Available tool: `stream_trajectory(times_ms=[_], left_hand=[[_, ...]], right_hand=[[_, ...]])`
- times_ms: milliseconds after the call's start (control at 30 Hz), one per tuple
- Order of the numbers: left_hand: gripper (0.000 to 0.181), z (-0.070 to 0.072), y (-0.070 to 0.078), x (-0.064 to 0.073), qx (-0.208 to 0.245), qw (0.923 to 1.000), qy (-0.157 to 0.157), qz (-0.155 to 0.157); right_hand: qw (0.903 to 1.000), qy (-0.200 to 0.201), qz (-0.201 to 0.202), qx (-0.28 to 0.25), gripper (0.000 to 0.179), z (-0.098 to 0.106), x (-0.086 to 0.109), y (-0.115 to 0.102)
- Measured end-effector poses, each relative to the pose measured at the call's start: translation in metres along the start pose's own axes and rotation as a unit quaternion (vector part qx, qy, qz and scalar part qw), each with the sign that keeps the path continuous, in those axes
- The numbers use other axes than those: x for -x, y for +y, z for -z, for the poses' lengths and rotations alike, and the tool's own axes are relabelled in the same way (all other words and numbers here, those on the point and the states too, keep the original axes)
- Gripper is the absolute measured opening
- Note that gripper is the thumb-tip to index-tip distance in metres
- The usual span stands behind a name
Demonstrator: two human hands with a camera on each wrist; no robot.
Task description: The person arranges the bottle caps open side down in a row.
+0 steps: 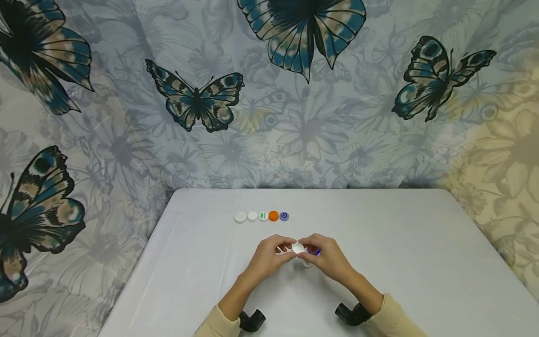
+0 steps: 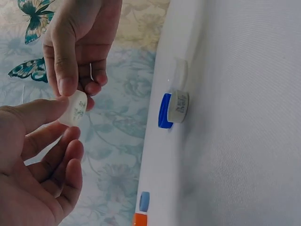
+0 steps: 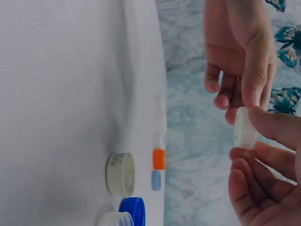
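Observation:
Over the table, both hands hold one white bottle cap (image 1: 298,248) between them. My left hand (image 1: 270,252) pinches its left side with thumb and fingertips. From the right, my right hand (image 1: 327,254) pinches the opposite edge. Faint printing shows on the face of this cap (image 2: 76,109) in the left wrist view. Below the hands, a blue cap (image 2: 164,111) stands beside a white printed cap (image 2: 178,107), with a clear cap (image 2: 180,71) close by. In the head view the right hand partly hides this group.
Farther back on the white table (image 1: 400,243) runs a row of caps: two white ones, one white with a green mark (image 1: 264,216), an orange cap (image 1: 273,216) and a light blue cap (image 1: 284,216). A butterfly-patterned cloth (image 1: 311,140) hangs behind the table.

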State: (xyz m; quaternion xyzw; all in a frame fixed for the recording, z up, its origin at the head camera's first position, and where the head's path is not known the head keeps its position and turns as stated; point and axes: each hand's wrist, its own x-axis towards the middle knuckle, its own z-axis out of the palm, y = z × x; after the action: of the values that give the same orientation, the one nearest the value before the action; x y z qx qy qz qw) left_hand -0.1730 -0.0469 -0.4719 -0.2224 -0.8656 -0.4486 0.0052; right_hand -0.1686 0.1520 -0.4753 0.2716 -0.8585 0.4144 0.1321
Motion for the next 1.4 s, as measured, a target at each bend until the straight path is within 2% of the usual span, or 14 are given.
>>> stream_trajectory(times_ms=[133,267,467,633,1100,1200,1400], left_hand=[[0.028,0.001,0.0,-0.002,0.018,0.9994,0.028,-0.015],[0.029,0.001,0.001,-0.002,0.034,0.9982,0.047,-0.017],[0.03,0.001,0.003,-0.001,0.049,0.9965,0.066,-0.018],[0.029,0.001,0.003,0.0,0.059,0.9947,0.082,-0.019],[0.03,0.001,0.002,0.001,0.072,0.9921,0.101,-0.015],[0.028,0.0,0.002,0.002,0.076,0.992,0.099,-0.019],[0.024,0.001,0.002,0.002,0.07,0.9925,0.097,-0.024]], right_hand=[[0.9984,0.045,0.034,0.005,0.025,-0.001,-0.001,-0.001],[0.9943,0.079,0.071,0.014,0.028,-0.003,-0.001,-0.001],[0.9831,0.127,0.127,0.034,0.033,-0.006,-0.001,0.0],[0.9751,0.153,0.156,0.04,0.036,-0.008,-0.002,0.0],[0.9749,0.164,0.141,0.052,0.035,-0.01,-0.005,-0.004],[0.9748,0.165,0.146,0.034,0.035,-0.011,-0.004,-0.004],[0.9767,0.154,0.145,-0.036,0.036,-0.011,-0.004,-0.006]])
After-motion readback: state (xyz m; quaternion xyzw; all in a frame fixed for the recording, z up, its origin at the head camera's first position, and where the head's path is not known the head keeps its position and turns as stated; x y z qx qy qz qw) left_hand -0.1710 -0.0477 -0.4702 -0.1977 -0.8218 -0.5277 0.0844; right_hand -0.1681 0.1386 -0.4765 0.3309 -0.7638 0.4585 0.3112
